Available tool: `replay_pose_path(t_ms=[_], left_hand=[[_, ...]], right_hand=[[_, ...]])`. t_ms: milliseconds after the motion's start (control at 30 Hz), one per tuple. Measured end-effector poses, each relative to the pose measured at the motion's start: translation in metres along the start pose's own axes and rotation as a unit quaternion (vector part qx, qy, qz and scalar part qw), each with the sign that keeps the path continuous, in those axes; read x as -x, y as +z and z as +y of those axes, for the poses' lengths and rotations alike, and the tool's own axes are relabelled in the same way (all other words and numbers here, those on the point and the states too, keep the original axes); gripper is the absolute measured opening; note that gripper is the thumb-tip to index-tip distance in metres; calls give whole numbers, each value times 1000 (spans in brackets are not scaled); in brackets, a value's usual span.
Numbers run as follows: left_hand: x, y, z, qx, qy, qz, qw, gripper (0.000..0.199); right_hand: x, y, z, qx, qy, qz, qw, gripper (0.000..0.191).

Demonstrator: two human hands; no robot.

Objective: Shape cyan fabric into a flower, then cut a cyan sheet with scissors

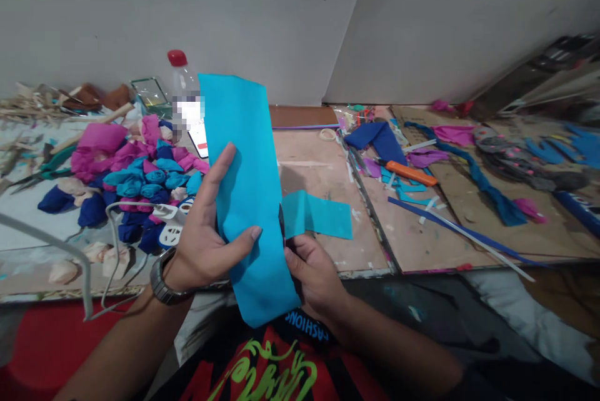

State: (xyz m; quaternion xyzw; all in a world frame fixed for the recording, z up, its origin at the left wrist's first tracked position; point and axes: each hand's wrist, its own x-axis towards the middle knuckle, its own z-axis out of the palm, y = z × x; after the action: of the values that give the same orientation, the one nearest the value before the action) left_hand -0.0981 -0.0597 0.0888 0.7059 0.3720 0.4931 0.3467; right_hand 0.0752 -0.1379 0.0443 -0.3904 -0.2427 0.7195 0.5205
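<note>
A long bright-blue strip, which looks like crepe paper or thin cloth, stands tilted in front of me. My left hand, with a metal watch on its wrist, grips the strip; its thumb and index finger show on the near face and the other fingers are hidden. My right hand is closed low at the strip's right edge around scissors, mostly hidden, with a dark blade showing against that edge. Just beyond the right hand, a smaller folded blue piece lies on the table.
Rolled pink, blue and navy fabric flowers pile up at left beside a power strip and white cable. A red-capped bottle stands behind. Rightward lie an orange cutter knife, scraps and thin sticks on the table.
</note>
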Motion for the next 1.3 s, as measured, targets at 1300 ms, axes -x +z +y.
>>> replay_pose_path(t_ms=[1300], left_hand=[[-11,1,2,154,-109,95,978,88]], right_hand=[[-10,-10,16,106,-135,20,985,42]])
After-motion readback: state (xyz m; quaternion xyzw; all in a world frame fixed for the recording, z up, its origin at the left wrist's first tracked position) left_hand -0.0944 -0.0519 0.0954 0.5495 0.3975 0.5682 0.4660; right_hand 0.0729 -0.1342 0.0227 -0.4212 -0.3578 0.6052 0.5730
